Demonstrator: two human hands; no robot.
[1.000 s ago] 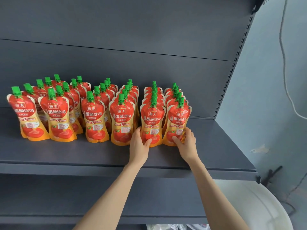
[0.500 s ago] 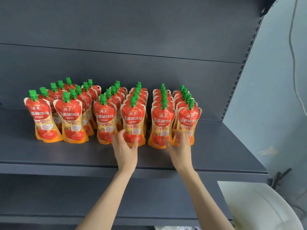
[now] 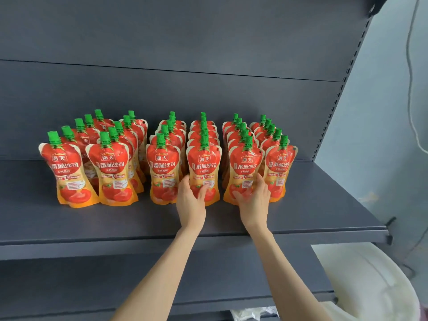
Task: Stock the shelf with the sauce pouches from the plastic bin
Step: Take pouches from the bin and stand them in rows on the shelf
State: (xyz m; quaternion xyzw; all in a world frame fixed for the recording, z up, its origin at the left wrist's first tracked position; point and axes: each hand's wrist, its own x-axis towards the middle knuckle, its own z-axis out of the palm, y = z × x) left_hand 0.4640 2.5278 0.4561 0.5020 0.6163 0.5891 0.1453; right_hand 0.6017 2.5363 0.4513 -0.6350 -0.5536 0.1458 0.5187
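Sauce pouches (image 3: 108, 167) standing upright in six files on the dark shelf (image 3: 324, 205) — left hand (image 3: 191, 202) curled round the base of the fourth-file front pouch (image 3: 203, 163), right hand (image 3: 253, 201) likewise round the fifth-file front pouch (image 3: 245, 165), apparently to square both into an even, label-forward front row.

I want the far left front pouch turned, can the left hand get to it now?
Probably yes. The left hand grips a middle pouch, but bare shelf in front leaves a free path to the far left pouch.
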